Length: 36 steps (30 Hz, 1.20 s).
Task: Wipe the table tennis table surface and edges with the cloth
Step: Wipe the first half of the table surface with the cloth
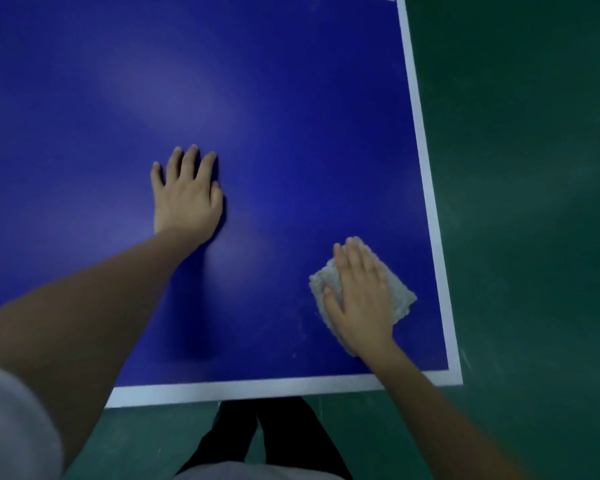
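Head view: right hand (359, 299) presses the cloth (400, 296) flat, fingers (355, 258) straight, near the desk (291, 98) corner for wiping; left hand (187, 195), fingers spread, holds nothing, likely bracing.

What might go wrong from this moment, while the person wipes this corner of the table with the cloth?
1. The right hand only presses flat on the cloth, without gripping it. Near the white side edge, the cloth may slip out and fall to the green floor.
2. The left hand rests bare on the table and may leave prints on the surface.
3. The faint pale specks beside the cloth could be missed.
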Tool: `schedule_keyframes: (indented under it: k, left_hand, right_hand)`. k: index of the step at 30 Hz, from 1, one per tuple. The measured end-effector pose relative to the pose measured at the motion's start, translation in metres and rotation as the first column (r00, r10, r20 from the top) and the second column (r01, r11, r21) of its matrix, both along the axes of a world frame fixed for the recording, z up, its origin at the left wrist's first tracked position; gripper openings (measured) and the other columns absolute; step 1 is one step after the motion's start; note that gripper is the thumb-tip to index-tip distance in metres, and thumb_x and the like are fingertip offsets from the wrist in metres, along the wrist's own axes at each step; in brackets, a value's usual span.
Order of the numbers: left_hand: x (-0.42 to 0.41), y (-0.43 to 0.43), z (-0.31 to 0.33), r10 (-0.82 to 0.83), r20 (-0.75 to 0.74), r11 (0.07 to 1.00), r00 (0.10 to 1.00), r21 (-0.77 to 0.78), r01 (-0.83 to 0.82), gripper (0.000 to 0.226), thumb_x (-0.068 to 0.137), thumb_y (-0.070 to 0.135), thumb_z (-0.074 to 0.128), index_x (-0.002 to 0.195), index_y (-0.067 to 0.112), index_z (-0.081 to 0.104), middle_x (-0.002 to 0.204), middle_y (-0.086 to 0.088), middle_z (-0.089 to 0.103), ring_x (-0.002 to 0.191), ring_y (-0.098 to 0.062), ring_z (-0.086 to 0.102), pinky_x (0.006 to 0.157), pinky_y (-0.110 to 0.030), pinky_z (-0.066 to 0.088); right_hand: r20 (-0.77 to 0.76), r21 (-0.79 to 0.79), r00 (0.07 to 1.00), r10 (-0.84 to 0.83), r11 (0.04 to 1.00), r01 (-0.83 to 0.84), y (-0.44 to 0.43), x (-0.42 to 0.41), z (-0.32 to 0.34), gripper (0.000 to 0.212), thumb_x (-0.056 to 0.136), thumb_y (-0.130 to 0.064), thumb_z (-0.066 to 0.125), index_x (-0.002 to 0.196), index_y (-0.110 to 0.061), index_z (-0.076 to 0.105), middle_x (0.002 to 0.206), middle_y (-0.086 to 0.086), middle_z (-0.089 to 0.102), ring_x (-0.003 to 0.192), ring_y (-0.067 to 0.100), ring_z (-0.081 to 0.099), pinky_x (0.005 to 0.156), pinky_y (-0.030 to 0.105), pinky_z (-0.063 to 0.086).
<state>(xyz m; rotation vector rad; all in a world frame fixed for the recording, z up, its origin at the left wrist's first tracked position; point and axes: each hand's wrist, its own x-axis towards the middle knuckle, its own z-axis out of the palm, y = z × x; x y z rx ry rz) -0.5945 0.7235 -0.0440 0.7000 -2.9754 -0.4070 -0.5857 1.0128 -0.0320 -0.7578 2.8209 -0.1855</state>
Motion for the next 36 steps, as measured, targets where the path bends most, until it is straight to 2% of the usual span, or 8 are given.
schedule_keyframes:
  k: [5,13,16,20,23,27,32,36]
  left_hand:
    - [0.001,0.000,0.000,-0.022,-0.018,1.000,1.000,0.009,0.022,0.047,0.096,0.023,0.035,0.141,0.012,0.033,0.151,-0.015,0.027,0.141,-0.033,0.016,0.112,-0.056,0.008]
    - [0.003,-0.001,0.002,-0.035,-0.029,0.999,0.999,0.018,0.036,0.045,0.097,0.024,0.033,0.140,0.012,0.033,0.151,-0.014,0.026,0.141,-0.033,0.014,0.112,-0.056,0.008]
    - [0.003,0.000,0.002,-0.034,-0.047,0.999,0.998,0.016,0.034,0.045,0.096,0.022,0.035,0.140,0.011,0.034,0.150,-0.015,0.028,0.141,-0.034,0.016,0.112,-0.056,0.009]
    - [0.002,0.000,0.001,-0.028,-0.047,1.000,0.999,0.002,0.028,0.044,0.096,0.022,0.034,0.139,0.012,0.034,0.150,-0.015,0.029,0.140,-0.034,0.017,0.112,-0.055,0.008]
    - [0.001,0.000,0.001,-0.013,-0.052,1.000,0.999,-0.012,0.013,0.044,0.097,0.021,0.036,0.139,0.012,0.036,0.149,-0.015,0.031,0.140,-0.034,0.019,0.111,-0.054,0.010]
    - [0.000,0.004,0.002,0.019,-0.044,0.998,0.999,-0.051,-0.021,0.043,0.096,0.018,0.037,0.139,0.010,0.038,0.148,-0.017,0.033,0.139,-0.035,0.023,0.110,-0.053,0.013]
    - [-0.013,0.045,0.007,0.154,-0.041,0.981,0.987,-0.114,-0.158,0.046,0.091,0.010,0.046,0.136,0.003,0.038,0.147,-0.023,0.031,0.137,-0.038,0.025,0.108,-0.056,0.014]
    - [-0.041,0.139,0.000,0.415,-0.066,0.910,0.907,0.013,-0.415,0.047,0.095,0.017,0.040,0.140,0.002,0.035,0.151,-0.019,0.027,0.142,-0.031,0.020,0.111,-0.051,0.011]
  right_hand:
    - [0.036,-0.082,0.970,0.242,0.968,-0.238,-0.062,0.077,0.005,0.063,0.088,-0.042,0.035,0.143,-0.012,0.036,0.152,0.008,0.032,0.143,0.022,0.023,0.117,0.038,0.006]
    - [0.022,-0.120,0.892,0.452,0.887,-0.446,-0.078,0.116,0.000,0.064,0.088,-0.039,0.049,0.145,-0.015,0.032,0.155,0.003,0.026,0.144,0.015,0.012,0.118,0.030,-0.005]
    - [-0.022,-0.036,0.944,0.329,0.943,-0.329,-0.029,0.099,0.000,0.059,0.092,-0.045,0.034,0.145,-0.019,0.031,0.154,0.000,0.029,0.144,0.012,0.013,0.119,0.034,0.003]
    - [0.024,0.073,0.999,0.028,0.997,-0.029,0.056,0.055,-0.003,0.062,0.094,-0.062,-0.002,0.147,-0.030,-0.002,0.155,-0.011,-0.008,0.141,0.001,-0.019,0.117,0.031,-0.011]
    - [-0.011,0.147,0.999,-0.046,0.988,0.047,0.101,0.019,-0.002,0.061,0.093,-0.059,-0.004,0.145,-0.029,-0.013,0.153,-0.011,-0.022,0.141,0.004,-0.022,0.109,0.023,-0.024]
    - [0.021,0.083,1.000,-0.023,0.996,0.021,0.123,-0.028,0.006,0.063,0.089,-0.049,0.010,0.146,-0.026,-0.007,0.156,-0.006,-0.007,0.141,0.003,-0.017,0.112,0.021,-0.017]
    - [0.035,0.019,0.982,0.184,0.983,-0.185,0.126,-0.038,0.004,0.066,0.091,-0.041,0.034,0.149,-0.018,0.013,0.153,-0.003,-0.002,0.146,0.016,0.002,0.116,0.028,-0.012]
    - [0.031,-0.052,0.786,0.617,0.787,-0.615,0.142,-0.046,0.002,0.066,0.084,-0.046,0.042,0.143,-0.016,0.038,0.151,0.003,0.031,0.141,0.018,0.027,0.119,0.035,0.007]
